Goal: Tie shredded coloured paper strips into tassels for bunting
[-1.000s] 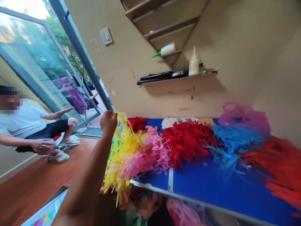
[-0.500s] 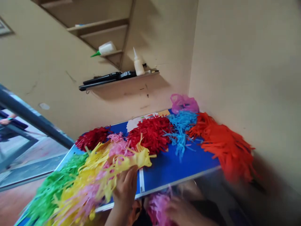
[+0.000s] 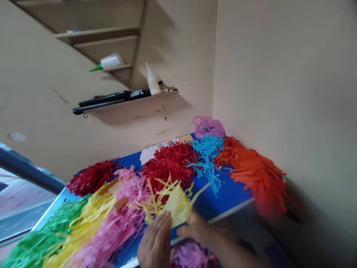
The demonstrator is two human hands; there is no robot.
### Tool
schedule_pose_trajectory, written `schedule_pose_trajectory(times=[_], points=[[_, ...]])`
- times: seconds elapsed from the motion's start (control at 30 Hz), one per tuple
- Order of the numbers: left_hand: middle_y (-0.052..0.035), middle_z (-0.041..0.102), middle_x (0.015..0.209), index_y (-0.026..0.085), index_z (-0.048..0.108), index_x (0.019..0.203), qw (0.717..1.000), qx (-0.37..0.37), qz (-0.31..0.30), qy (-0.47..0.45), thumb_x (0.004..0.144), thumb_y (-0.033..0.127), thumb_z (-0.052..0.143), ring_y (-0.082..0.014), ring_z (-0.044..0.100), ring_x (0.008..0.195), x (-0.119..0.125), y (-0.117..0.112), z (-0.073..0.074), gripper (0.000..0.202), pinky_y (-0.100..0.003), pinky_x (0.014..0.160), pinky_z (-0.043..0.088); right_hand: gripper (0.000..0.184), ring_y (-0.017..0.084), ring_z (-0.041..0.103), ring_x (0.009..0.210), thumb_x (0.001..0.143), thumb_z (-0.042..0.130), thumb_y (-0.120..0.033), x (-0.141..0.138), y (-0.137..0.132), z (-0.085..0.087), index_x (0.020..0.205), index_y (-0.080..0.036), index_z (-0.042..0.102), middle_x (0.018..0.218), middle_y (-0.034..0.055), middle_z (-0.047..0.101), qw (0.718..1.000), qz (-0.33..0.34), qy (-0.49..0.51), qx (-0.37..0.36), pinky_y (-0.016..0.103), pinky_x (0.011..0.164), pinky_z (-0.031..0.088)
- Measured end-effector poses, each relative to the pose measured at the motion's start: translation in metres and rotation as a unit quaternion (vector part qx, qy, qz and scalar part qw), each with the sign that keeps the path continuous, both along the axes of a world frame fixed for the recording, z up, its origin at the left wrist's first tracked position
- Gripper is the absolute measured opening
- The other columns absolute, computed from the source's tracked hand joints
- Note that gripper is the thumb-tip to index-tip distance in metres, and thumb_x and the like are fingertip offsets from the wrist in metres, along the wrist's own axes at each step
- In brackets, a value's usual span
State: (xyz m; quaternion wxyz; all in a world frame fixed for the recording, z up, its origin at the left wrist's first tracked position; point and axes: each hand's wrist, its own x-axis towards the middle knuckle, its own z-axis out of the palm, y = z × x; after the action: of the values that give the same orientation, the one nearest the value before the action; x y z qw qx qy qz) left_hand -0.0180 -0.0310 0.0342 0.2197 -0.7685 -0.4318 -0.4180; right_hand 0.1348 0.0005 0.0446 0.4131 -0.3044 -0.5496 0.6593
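Observation:
Both my hands hold a piece of yellow fringed paper [image 3: 174, 201] over the near edge of the blue table [image 3: 231, 193]. My left hand [image 3: 154, 242] is closed on its lower left part, fingers together against the sheet. My right hand [image 3: 195, 229] pinches its lower right edge. Around it lie heaps of cut paper fringe: yellow [image 3: 86, 219], pink [image 3: 122, 216], green [image 3: 41, 238], dark red [image 3: 90, 176], red [image 3: 167, 162], light blue [image 3: 206, 154] and orange [image 3: 251, 171].
A purple plastic bag [image 3: 208, 126] sits in the table's far corner by the walls. A wall shelf [image 3: 128, 102] carries black tools and a glue bottle [image 3: 153, 81]; another bottle [image 3: 110, 61] lies on a higher shelf. More pink fringe [image 3: 189, 257] shows below the table edge.
The view has swung right, away from the glass door and the seated person. The yellow fringe came down from my raised left hand, and now both hands hold one piece at the table edge.

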Motion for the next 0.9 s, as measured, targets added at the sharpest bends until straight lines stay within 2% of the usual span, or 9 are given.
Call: schedule_pose_trajectory(times=[0.1,0.23,0.37,0.4,0.47,0.53,0.63,0.73,0.9], points=[[-0.0065,0.077,0.104,0.025,0.063,0.117,0.998,-0.025,-0.049,0.014,0.089,0.011,0.054,-0.021,0.072,0.098,0.009,0.007,-0.018,0.032,-0.034,0.087,0.06,0.054,0.025,0.061,0.107,0.064,0.075,-0.037,0.045,0.012,-0.007,0.114,-0.022,0.062,0.111,0.0053,0.068,0.995,-0.023,0.096,-0.017,0.041,0.098,0.044],[-0.0041,0.076,0.106,0.026,0.066,0.11,0.992,-0.102,-0.071,0.026,0.092,0.01,0.044,-0.0199,0.071,0.102,0.03,0.018,-0.047,0.033,-0.033,0.09,0.059,0.054,0.03,0.062,0.108,0.07,0.071,-0.048,0.14,0.026,-0.009,0.113,-0.017,0.063,0.104,0.0106,0.07,0.982,-0.16,-0.099,0.005,0.047,0.097,0.045],[-0.0041,0.076,0.107,0.022,0.066,0.109,0.985,-0.152,-0.076,0.04,0.091,0.009,0.041,-0.0202,0.071,0.101,0.048,0.023,-0.067,0.033,-0.034,0.088,0.06,0.036,0.032,0.063,0.105,0.088,0.055,-0.044,0.171,0.016,-0.008,0.108,-0.015,0.064,0.101,0.0151,0.071,0.826,-0.403,-0.34,0.199,0.055,0.097,0.044],[-0.0048,0.076,0.107,0.02,0.066,0.109,0.983,-0.164,-0.077,0.044,0.09,0.009,0.041,-0.0201,0.071,0.101,0.051,0.023,-0.069,0.033,-0.034,0.088,0.059,0.032,0.032,0.062,0.109,0.088,0.056,-0.039,0.161,0.009,-0.011,0.11,-0.017,0.064,0.106,0.0148,0.071,0.795,-0.386,-0.372,0.285,0.055,0.101,0.041],[-0.0071,0.075,0.109,0.017,0.066,0.11,0.976,-0.199,-0.075,0.052,0.088,0.007,0.041,-0.0198,0.07,0.103,0.059,0.023,-0.067,0.034,-0.032,0.089,0.058,0.036,0.03,0.059,0.115,0.084,0.062,-0.032,0.128,-0.003,-0.023,0.118,-0.022,0.062,0.117,0.0111,0.069,0.77,-0.226,-0.42,0.424,0.056,0.11,0.031],[-0.0091,0.073,0.115,0.016,0.065,0.113,0.963,-0.251,-0.072,0.062,0.086,0.007,0.042,-0.0203,0.067,0.109,0.066,0.025,-0.059,0.036,-0.034,0.097,0.053,0.034,0.025,0.064,0.109,0.086,0.057,-0.021,0.095,-0.006,-0.038,0.12,-0.022,0.06,0.114,0.0077,0.071,0.758,-0.153,-0.425,0.471,0.054,0.115,0.024],[-0.0115,0.064,0.129,0.015,0.059,0.124,0.933,-0.345,-0.056,0.083,0.082,0.016,0.051,-0.027,0.054,0.126,0.073,0.034,-0.04,0.042,-0.048,0.112,0.036,0.029,0.018,0.07,0.09,0.091,0.043,-0.01,0.074,0.006,-0.06,0.105,-0.023,0.065,0.096,0.0026,0.075,0.765,-0.188,-0.387,0.48,0.05,0.117,0.016],[-0.0176,0.057,0.137,0.013,0.052,0.135,0.907,-0.408,0.028,0.102,0.074,0.042,0.064,-0.0389,0.048,0.129,0.064,0.048,-0.019,0.068,-0.06,0.11,0.029,0.027,0.017,0.069,0.091,0.091,0.043,-0.012,0.084,0.021,-0.074,0.095,-0.025,0.066,0.095,0.0,0.076,0.777,-0.167,-0.372,0.48,0.048,0.115,0.014],[-0.0229,0.056,0.137,0.013,0.052,0.137,0.87,-0.445,0.163,0.134,0.063,0.058,0.073,-0.0432,0.047,0.126,0.02,0.039,-0.001,0.09,-0.06,0.104,0.031,0.02,0.018,0.063,0.099,0.091,0.049,-0.016,0.101,0.028,-0.076,0.099,-0.026,0.065,0.102,-0.0002,0.075,0.779,-0.083,-0.406,0.47,0.04,0.1,0.028]])
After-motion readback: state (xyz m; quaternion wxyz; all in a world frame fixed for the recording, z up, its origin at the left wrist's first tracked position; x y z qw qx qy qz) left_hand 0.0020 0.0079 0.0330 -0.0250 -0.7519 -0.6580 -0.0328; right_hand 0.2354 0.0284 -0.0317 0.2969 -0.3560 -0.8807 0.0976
